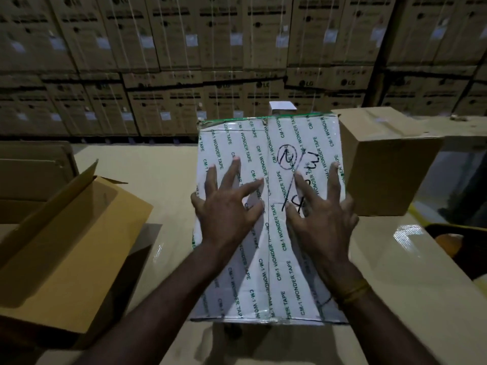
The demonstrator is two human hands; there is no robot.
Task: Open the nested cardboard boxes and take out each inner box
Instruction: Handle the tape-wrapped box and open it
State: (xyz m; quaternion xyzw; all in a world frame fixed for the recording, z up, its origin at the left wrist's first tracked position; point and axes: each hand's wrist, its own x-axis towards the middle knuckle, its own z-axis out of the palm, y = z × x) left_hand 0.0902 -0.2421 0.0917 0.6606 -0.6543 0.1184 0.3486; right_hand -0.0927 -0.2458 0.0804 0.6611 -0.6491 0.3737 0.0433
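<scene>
1. Head view, looking down: both hands lie palm-down on a white taped box [268, 214], fingers spread wide and flat, holding nothing.
2. Fingertips of the left hand [226, 209] rest left of the centre seam; the thumb points toward that seam.
3. Right hand [320, 217] mirrors it on the other side, fingers over black handwritten marks, little finger near the box's right edge. A yellow band circles that wrist.
4. This white taped box sits in the middle of a pale work surface [163, 164], its top covered in white tape printed with green lettering. The seam looks sealed.
5. Left of it, an open brown box [71, 248] stands with flaps up, likely an outer box already opened.
6. At right, a closed brown box [387, 162] sits just beside the taped box's far corner.
7. Judging progress: partway; the taped box is out but not yet opened.
8. Room to move: bare surface lies ahead and on the left between boxes; the right side is tighter. Stacked cartons [184, 61] wall the background.
</scene>
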